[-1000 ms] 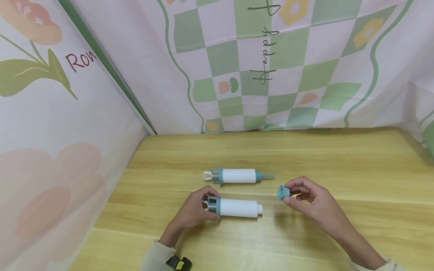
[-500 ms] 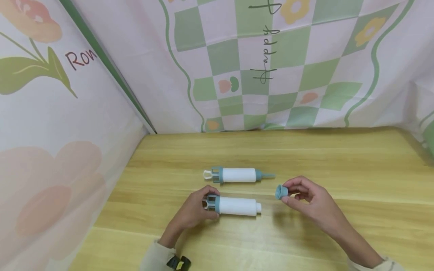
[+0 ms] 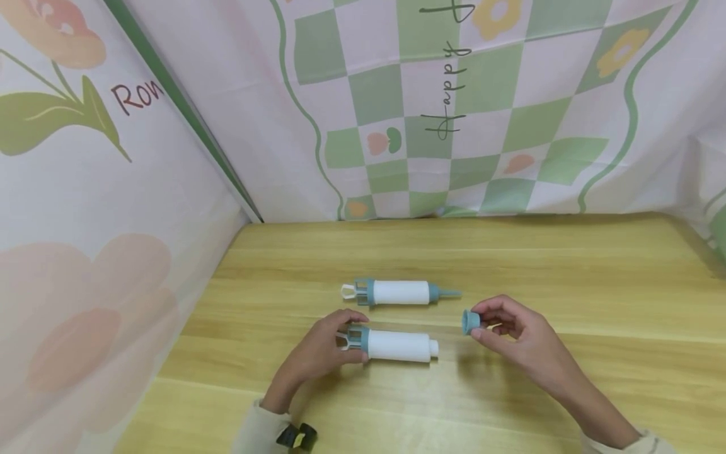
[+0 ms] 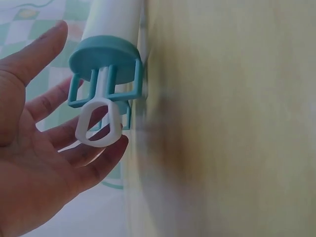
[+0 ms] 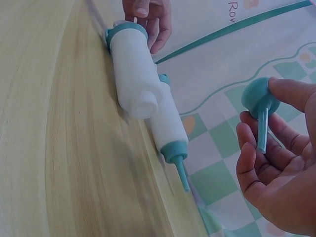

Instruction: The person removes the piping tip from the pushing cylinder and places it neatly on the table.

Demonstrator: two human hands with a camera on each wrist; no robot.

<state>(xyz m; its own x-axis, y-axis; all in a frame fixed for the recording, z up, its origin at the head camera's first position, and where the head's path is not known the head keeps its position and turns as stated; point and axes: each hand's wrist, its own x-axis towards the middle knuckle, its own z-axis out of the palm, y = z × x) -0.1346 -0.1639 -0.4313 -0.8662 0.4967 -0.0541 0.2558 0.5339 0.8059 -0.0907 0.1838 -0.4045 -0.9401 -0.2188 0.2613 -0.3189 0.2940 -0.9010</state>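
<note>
A white syringe point(image 3: 399, 347) with a teal collar and a white ring plunger lies on the table, its short white spout bare. My left hand point(image 3: 322, 348) stands around its collar end; in the left wrist view the thumb point(image 4: 52, 47) is straight and apart from the collar point(image 4: 101, 57), with the other fingers loosely spread behind the plunger ring point(image 4: 116, 126). Between thumb and fingers my right hand point(image 3: 530, 337) pinches a teal nozzle point(image 3: 471, 322), raised above the table right of the spout. Its wide opening faces left, and its thin tube point(image 5: 262, 131) runs towards the palm.
A second, slimmer syringe point(image 3: 401, 293) with its teal nozzle point(image 3: 447, 294) fitted lies just behind, parallel to the first. The wooden table point(image 3: 595, 265) meets a patterned cloth point(image 3: 374, 57) at the back and another printed cloth point(image 3: 113, 208) on the left.
My left fingers and thumb have loosened from around the syringe's collar. The right hand with the nozzle has shifted very slightly left.
</note>
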